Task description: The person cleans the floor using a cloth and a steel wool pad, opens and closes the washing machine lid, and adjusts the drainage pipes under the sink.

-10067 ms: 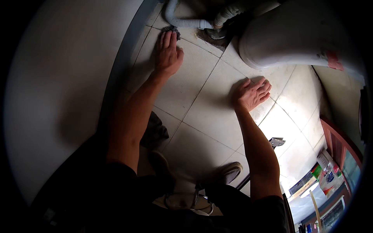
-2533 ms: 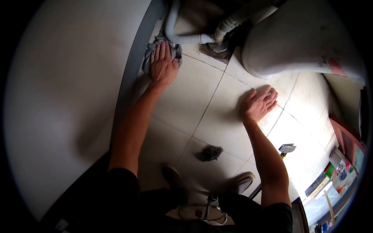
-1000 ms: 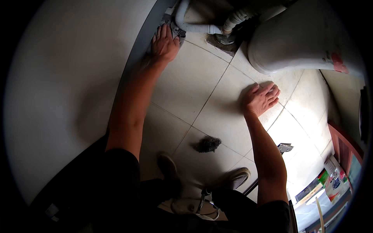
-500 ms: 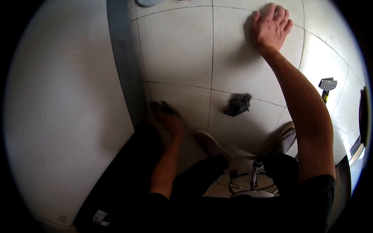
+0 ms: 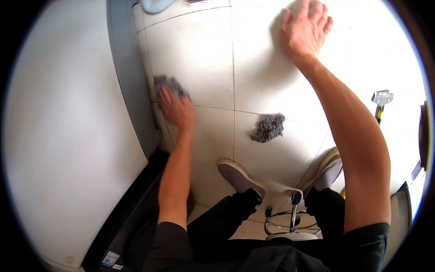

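My left hand (image 5: 179, 109) presses a crumpled grey rag (image 5: 171, 86), slightly blurred, onto the tiled floor beside the grey base strip at the left. Its fingers lie over the rag and hide part of it. Up at the top right, my right hand (image 5: 306, 34) rests palm down on the floor with fingers spread, holding nothing. Between the two arms a clump of dark steel wool (image 5: 268, 128) lies loose on a tile, touched by neither hand. A scraper (image 5: 382, 99) with a metal head lies to the right of my right forearm, its handle partly hidden.
A large white panel (image 5: 68, 104) with a grey base strip (image 5: 131, 77) borders the left side. A grey hose (image 5: 156, 4) shows at the top. My shoes (image 5: 239, 176) and a wheeled stool (image 5: 292, 217) are below. A black labelled object (image 5: 136, 226) stands lower left.
My left hand has moved up along the base strip with the rag. My right hand stays planted on the floor. The view has shifted slightly and brightened.
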The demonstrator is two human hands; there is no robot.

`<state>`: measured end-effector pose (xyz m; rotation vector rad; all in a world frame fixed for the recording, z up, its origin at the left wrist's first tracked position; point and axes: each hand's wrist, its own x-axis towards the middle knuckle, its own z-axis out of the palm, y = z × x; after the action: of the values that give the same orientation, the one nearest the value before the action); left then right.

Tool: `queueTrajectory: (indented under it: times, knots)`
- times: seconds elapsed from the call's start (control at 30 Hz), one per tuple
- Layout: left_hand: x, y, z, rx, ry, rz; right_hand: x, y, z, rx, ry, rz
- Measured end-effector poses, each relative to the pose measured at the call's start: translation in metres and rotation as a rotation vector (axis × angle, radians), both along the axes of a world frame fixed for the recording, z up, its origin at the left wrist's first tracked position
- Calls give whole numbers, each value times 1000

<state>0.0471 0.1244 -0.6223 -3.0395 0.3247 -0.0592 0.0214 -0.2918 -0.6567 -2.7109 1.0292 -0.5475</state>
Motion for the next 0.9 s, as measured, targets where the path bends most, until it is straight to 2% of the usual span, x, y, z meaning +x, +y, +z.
queueTrajectory:
  times: [0.17,0.27,0.3,0.37,0.4,0.43,0.53,0.6,0.67,0.73,0.77,0.83,0.87,0.9]
  knots:
    - [163,-72,-3,-20,117,-6,6,5,5,-4,154,-18]
    - [227,-108,-6,-135,57,-59,12,6,10,12,232,-27]
    - [225,-108,-12,-158,57,-29,12,7,10,11,239,-34]
    - [214,-102,-23,-40,-100,-191,9,7,5,-2,242,-25]
    - [185,-87,-23,-107,-141,-285,9,7,3,4,242,-45]
    - [148,-69,-16,-92,-88,-275,7,8,8,-21,253,-20]
    - [28,3,1,-148,37,-149,12,10,13,2,295,-29]
    - [-50,43,13,-89,166,-36,11,10,12,21,287,-47]
    - [-112,78,10,-94,183,21,7,11,9,26,288,-20]
    - [-113,71,7,-118,164,61,6,2,14,67,317,7]
    - [-106,62,7,-109,105,155,-1,-3,19,97,364,35]
    - [-90,40,-7,-125,-36,283,-23,-28,48,231,444,250]
    - [-71,22,-20,-151,-132,315,-35,-62,50,538,360,363]
    - [-52,-14,-13,-151,-85,307,-48,-104,41,871,241,457]
